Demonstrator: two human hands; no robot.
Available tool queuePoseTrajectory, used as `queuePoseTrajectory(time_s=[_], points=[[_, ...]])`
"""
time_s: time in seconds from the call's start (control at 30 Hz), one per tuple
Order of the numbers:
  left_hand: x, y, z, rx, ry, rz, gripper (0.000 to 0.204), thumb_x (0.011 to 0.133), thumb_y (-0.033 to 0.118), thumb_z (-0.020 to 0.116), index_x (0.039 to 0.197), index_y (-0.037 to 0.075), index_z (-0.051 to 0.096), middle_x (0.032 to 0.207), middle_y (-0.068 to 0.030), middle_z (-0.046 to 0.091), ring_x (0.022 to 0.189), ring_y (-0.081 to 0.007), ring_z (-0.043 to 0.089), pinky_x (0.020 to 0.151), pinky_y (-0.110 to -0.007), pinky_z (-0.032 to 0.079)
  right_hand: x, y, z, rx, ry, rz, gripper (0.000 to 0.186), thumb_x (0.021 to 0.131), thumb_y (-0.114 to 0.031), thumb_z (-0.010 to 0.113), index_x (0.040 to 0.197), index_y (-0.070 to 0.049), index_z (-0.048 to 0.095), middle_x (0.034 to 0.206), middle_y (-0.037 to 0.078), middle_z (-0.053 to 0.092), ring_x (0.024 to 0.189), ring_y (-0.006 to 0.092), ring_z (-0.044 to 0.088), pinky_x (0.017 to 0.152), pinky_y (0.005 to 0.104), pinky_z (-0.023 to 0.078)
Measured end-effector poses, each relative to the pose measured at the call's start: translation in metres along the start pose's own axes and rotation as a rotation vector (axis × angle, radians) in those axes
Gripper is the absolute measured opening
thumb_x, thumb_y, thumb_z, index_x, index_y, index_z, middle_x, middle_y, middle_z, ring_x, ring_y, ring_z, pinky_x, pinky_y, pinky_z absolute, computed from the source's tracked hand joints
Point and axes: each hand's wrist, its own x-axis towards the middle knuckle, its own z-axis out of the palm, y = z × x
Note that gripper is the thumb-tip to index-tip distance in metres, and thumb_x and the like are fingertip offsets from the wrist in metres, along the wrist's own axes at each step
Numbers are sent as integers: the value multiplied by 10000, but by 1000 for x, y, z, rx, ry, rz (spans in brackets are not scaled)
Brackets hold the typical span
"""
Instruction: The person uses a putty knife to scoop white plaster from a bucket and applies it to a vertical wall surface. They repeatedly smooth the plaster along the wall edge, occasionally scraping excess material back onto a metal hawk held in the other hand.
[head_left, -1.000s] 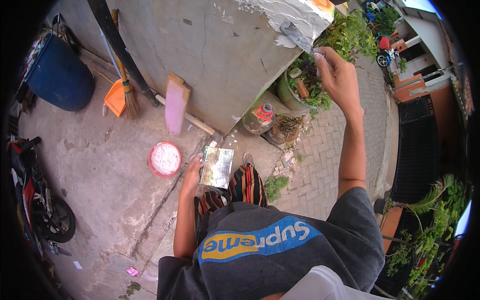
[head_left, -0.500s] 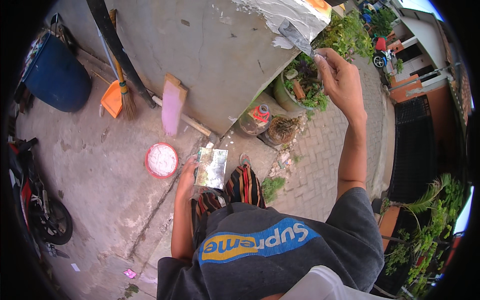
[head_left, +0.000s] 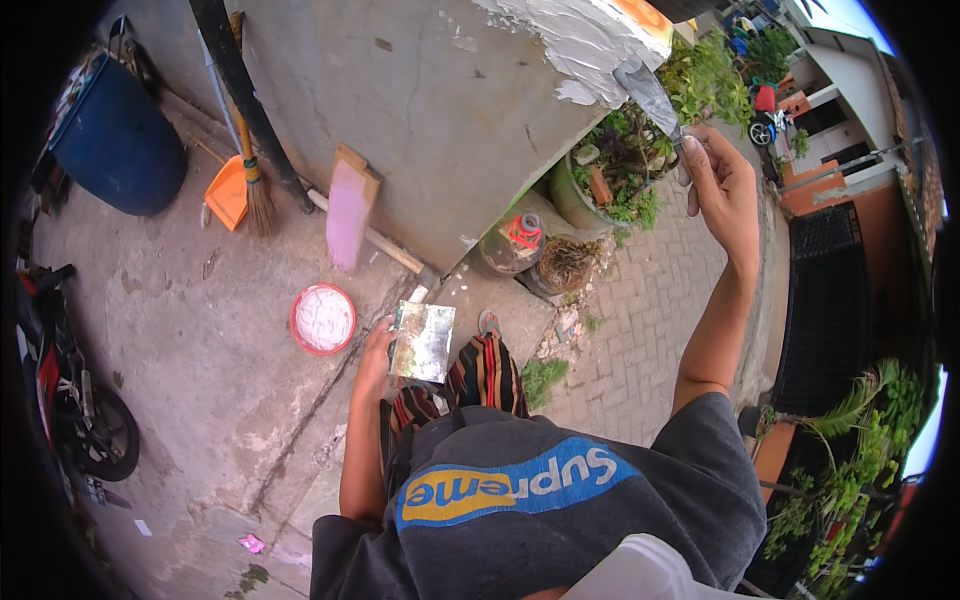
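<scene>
My right hand (head_left: 722, 190) is closed round the handle of a putty knife (head_left: 648, 95), raised at the upper right. Its smeared metal blade lies over the corner edge of the grey wall (head_left: 430, 120); whether it touches I cannot tell. White putty (head_left: 580, 45) coats the top of the wall in ridged strokes. Low in front of me, my left hand (head_left: 377, 350) grips a flat, shiny rectangular plate (head_left: 423, 341) by its left edge, the fingers partly hidden behind it. Left of that hand, a red tub (head_left: 323, 319) of whitish paste stands on the ground.
A pink-smeared board (head_left: 350, 210) leans on the wall, near a broom (head_left: 257, 200), an orange dustpan (head_left: 227, 195) and a blue barrel (head_left: 118, 140). A large jar (head_left: 512, 245) and a planter (head_left: 580, 195) stand by the wall's corner. A motorcycle (head_left: 85, 420) is at far left.
My right hand has moved right and slightly down with the putty knife, its blade shifting from the wall face to the corner edge. My left hand still holds the plate low.
</scene>
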Motion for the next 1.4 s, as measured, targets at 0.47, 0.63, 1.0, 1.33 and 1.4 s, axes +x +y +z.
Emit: queuePoseTrajectory(time_s=[0.47, 0.63, 1.0, 1.33, 1.4], points=[[4, -5, 1, 49, 41, 85, 416, 902, 149, 460, 1281, -18, 496, 1246, -124, 529, 1144, -209, 495, 968, -307, 386, 20, 3, 17, -75, 2, -24, 254, 962, -251, 539, 1031, -23, 628, 595, 7, 532, 459, 67, 453, 455, 253, 371], [2, -4, -2, -10, 82, 46, 431, 908, 160, 464, 1302, -13, 479, 1274, -128, 511, 1173, -212, 478, 994, -304, 364, 0, 29, -12, 15, -6, -16, 251, 972, -228, 532, 1057, -11, 624, 627, -3, 535, 451, 41, 434, 429, 222, 339], [13, -3, 0, 110, -2, 89, 475, 906, 183, 475, 1334, -21, 448, 1317, -131, 484, 1219, -220, 448, 1009, -321, 367, 13, 25, 23, -107, 14, -136, 214, 928, -194, 587, 1045, -21, 629, 605, 64, 552, 491, 88, 440, 492, 277, 382], [5, -5, -2, 69, -31, 66, 519, 906, 205, 471, 1368, -23, 409, 1346, -138, 453, 1241, -234, 433, 1018, -346, 377, -2, 43, 5, -90, 38, -70, 200, 960, -170, 554, 1054, -7, 622, 613, -8, 529, 475, 27, 424, 437, 221, 338], [0, 2, 4, -8, 72, 21, 440, 912, 167, 454, 1313, -14, 470, 1273, -130, 508, 1168, -206, 478, 969, -320, 399, -11, 39, 0, -47, 27, -18, 185, 943, -170, 569, 1036, -24, 634, 594, -13, 522, 513, 37, 429, 481, 240, 364]])
